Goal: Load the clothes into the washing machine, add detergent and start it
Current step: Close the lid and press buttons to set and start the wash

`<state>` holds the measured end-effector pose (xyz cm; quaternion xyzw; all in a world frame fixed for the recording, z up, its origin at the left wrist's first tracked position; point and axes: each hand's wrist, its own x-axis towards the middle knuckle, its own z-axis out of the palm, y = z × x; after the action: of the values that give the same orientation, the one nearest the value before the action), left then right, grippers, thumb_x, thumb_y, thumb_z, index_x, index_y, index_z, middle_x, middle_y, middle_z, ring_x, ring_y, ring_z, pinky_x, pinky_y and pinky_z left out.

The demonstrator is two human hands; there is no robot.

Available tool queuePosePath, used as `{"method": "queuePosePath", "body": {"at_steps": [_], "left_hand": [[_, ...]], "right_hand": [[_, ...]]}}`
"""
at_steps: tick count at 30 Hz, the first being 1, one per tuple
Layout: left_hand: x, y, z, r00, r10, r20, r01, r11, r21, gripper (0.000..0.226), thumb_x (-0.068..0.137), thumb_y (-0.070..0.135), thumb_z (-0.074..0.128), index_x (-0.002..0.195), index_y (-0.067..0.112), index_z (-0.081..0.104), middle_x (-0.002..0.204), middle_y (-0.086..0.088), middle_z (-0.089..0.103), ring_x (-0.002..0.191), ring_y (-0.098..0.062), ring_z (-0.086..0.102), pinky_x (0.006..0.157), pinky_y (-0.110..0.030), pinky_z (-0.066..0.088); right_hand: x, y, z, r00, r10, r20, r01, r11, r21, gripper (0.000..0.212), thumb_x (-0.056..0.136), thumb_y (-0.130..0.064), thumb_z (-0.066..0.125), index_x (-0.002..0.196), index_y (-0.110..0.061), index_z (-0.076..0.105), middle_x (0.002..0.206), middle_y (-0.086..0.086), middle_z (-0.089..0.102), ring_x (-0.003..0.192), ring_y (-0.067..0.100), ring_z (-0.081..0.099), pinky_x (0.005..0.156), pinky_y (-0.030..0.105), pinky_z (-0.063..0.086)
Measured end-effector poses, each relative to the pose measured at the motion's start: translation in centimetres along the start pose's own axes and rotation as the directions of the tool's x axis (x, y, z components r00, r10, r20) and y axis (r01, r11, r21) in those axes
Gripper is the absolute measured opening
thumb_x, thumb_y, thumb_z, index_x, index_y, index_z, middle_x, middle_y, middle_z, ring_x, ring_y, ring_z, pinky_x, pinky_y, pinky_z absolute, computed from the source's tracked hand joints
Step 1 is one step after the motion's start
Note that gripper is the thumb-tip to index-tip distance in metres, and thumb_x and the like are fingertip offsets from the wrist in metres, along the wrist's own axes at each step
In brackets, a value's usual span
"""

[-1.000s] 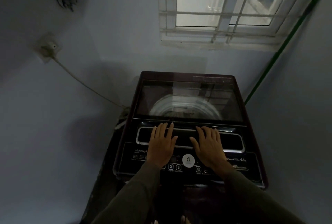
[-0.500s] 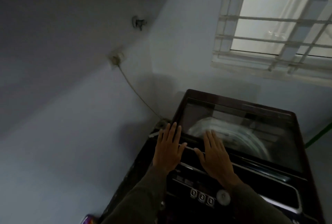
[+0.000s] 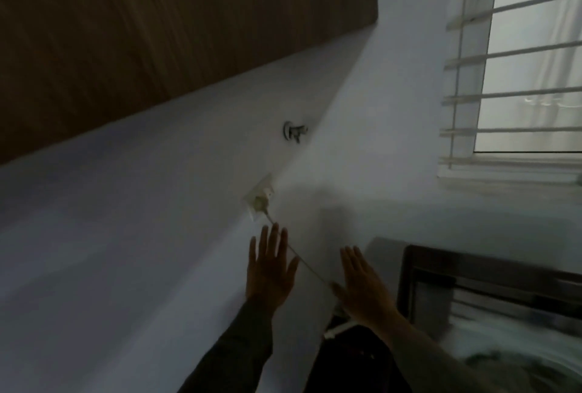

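Observation:
The dark top-loading washing machine (image 3: 419, 254) fills the lower right corner, its glass lid down and the pale drum showing blurred beneath. My left hand (image 3: 270, 269) is raised flat with fingers spread in front of the left wall, just below the wall socket (image 3: 259, 199). My right hand (image 3: 362, 282) is also open, fingers together, held left of the machine's rear corner. Neither hand holds anything. The power cord (image 3: 307, 265) runs from the socket down between my hands. No clothes or detergent are visible.
A water tap (image 3: 294, 131) sticks out of the left wall above the socket. A barred window (image 3: 516, 84) is at the upper right. A dark wooden panel (image 3: 157, 30) covers the upper left. A pale hose end (image 3: 338, 329) lies beside the machine.
Both hands have lifted off the machine's lid and control panel and moved up and left toward the wall socket. The view has swung left, pushing the machine to the lower right.

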<state>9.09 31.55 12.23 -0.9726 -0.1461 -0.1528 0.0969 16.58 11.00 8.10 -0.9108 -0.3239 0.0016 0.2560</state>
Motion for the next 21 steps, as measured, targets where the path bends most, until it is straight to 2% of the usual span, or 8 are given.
{"method": "queuePosePath", "body": {"at_steps": [4,7,10,12,15,17,20,21], "left_hand": [[4.5,-4.7,-0.7,1.0,0.021,0.01,-0.022,0.996,0.091,0.074,0.098,0.059,0.017,0.151,0.009,0.03,0.158,-0.014,0.024,0.146,-0.031,0.021,0.116,-0.05,0.007],[7.7,-7.6,-1.0,0.999,0.046,0.012,-0.048,0.987,0.151,0.076,0.097,0.06,0.014,0.147,0.009,0.041,0.153,-0.016,0.035,0.143,-0.033,0.031,0.117,-0.05,0.001],[10.7,-9.6,-1.1,0.998,0.055,0.041,-0.062,0.978,0.201,0.079,0.096,0.064,0.01,0.142,0.011,0.047,0.149,-0.015,0.043,0.139,-0.034,0.038,0.116,-0.051,0.007],[12.0,-10.4,-0.9,0.998,0.052,0.046,-0.062,0.97,0.234,0.082,0.095,0.065,0.008,0.142,0.011,0.047,0.149,-0.015,0.043,0.139,-0.035,0.039,0.114,-0.053,0.012],[13.5,-11.2,-0.6,0.998,0.052,0.044,-0.063,0.957,0.282,0.079,0.094,0.062,0.015,0.143,0.008,0.045,0.15,-0.017,0.042,0.14,-0.036,0.037,0.114,-0.055,0.013],[14.1,-11.6,-0.2,0.996,0.084,0.025,-0.087,0.947,0.31,0.078,0.092,0.06,0.022,0.143,0.006,0.044,0.15,-0.019,0.04,0.141,-0.037,0.035,0.117,-0.053,0.008],[14.3,-12.2,0.5,0.995,0.104,-0.002,-0.098,0.944,0.315,0.079,0.092,0.059,0.02,0.149,0.005,0.033,0.157,-0.018,0.028,0.147,-0.034,0.022,0.119,-0.05,0.002],[14.3,-12.4,0.8,0.994,0.106,-0.018,-0.095,0.944,0.315,0.078,0.094,0.058,0.018,0.15,0.005,0.029,0.158,-0.017,0.025,0.148,-0.033,0.017,0.119,-0.049,0.003]], "right_hand": [[6.5,-3.7,0.5,0.999,-0.035,0.03,0.03,0.989,0.148,0.087,0.096,-0.062,0.033,0.156,-0.011,-0.003,0.165,0.005,-0.001,0.151,0.018,-0.005,0.123,0.033,0.009],[10.8,-6.0,1.1,0.999,-0.042,0.029,0.034,0.967,0.253,0.085,0.098,-0.055,0.041,0.156,-0.012,-0.005,0.165,0.002,-0.003,0.151,0.017,-0.007,0.121,0.034,0.008],[14.8,-8.0,1.8,0.998,-0.006,0.057,-0.017,0.922,0.386,0.087,0.096,-0.054,0.046,0.156,-0.016,-0.004,0.165,-0.001,-0.001,0.151,0.018,-0.003,0.121,0.038,0.01],[17.1,-9.1,2.0,1.0,-0.008,0.026,-0.004,0.891,0.454,0.079,0.097,-0.046,0.051,0.155,-0.013,0.009,0.161,0.001,0.017,0.149,0.023,0.014,0.118,0.036,0.021],[20.3,-10.5,2.4,0.998,-0.055,-0.027,0.061,0.846,0.529,0.05,0.095,-0.034,0.058,0.14,-0.022,0.04,0.138,0.0,0.047,0.126,0.018,0.048,0.099,0.025,0.044],[22.6,-10.9,3.6,0.998,-0.059,-0.006,0.051,0.802,0.594,0.057,0.09,-0.04,0.062,0.139,-0.023,0.038,0.136,-0.001,0.05,0.122,0.014,0.052,0.095,0.026,0.051],[26.3,-10.7,6.7,0.997,-0.072,0.03,0.034,0.751,0.66,0.078,0.089,-0.033,0.066,0.149,-0.014,0.02,0.138,-0.008,0.042,0.126,0.011,0.046,0.088,0.012,0.05],[27.3,-10.8,7.4,0.997,-0.062,0.044,0.018,0.751,0.661,0.082,0.089,-0.036,0.064,0.151,-0.014,0.014,0.142,-0.006,0.039,0.129,0.014,0.045,0.089,0.014,0.052]]}}
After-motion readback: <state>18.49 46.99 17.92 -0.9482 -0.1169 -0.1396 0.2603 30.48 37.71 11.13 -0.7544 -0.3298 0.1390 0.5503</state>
